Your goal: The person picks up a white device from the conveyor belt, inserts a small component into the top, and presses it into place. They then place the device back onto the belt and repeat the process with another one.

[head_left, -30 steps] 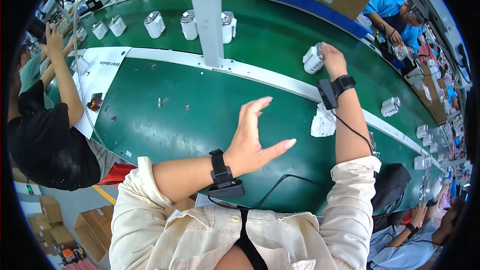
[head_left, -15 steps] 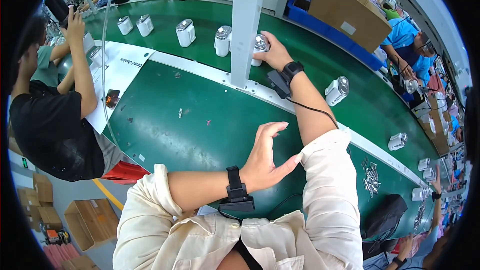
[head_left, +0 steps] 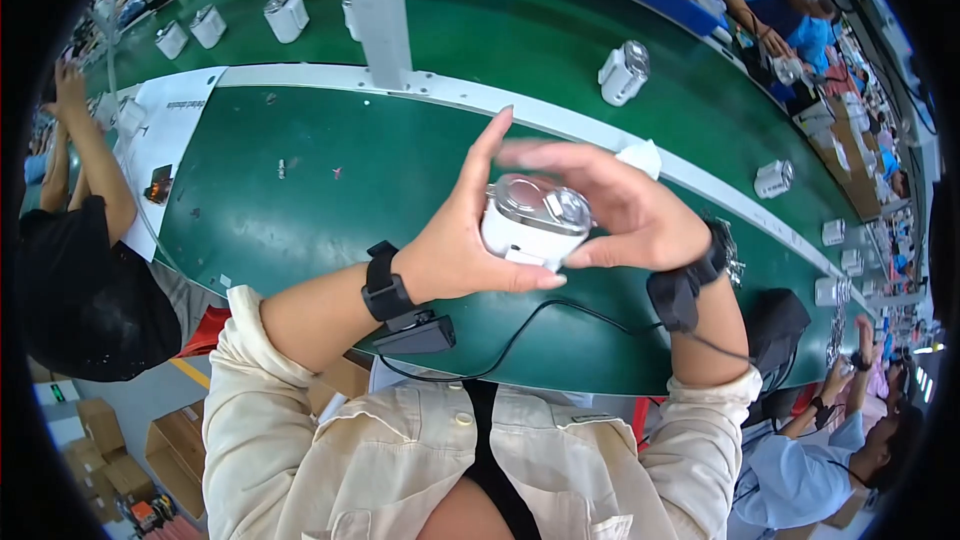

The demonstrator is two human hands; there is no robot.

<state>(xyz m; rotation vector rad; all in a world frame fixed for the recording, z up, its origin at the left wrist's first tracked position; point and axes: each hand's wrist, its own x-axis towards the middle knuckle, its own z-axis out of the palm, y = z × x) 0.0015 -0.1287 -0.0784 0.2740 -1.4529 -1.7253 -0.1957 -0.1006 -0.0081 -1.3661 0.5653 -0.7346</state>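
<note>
Above the near green worktop (head_left: pixel 270 230), my left hand (head_left: pixel 450 245) grips a small white rounded device (head_left: pixel 530 240) with a silver-rimmed, clear glossy top. Its thumb runs along the front of the housing, while the fingers are behind it. My right hand (head_left: pixel 650 225) curves around the device's right side with thumb and fingers apart. The right fingers are blurred over the top; the thumb tip is close to the lower right edge, and I cannot tell whether it touches. A crumpled white piece (head_left: pixel 642 157) shows behind the right hand.
Similar white devices stand on the green belt (head_left: pixel 500 30), including one beyond my right hand (head_left: pixel 625 73). A white post (head_left: pixel 375 10) rises from the metal rail (head_left: pixel 470 95). A black cable (head_left: pixel 520 330) crosses the worktop. People sit at left and right; a black bag (head_left: pixel 780 325) lies at right.
My right hand has come back from the belt beside the post toward my body. A white device is now in my left hand, which was empty before. The view has shifted to the right.
</note>
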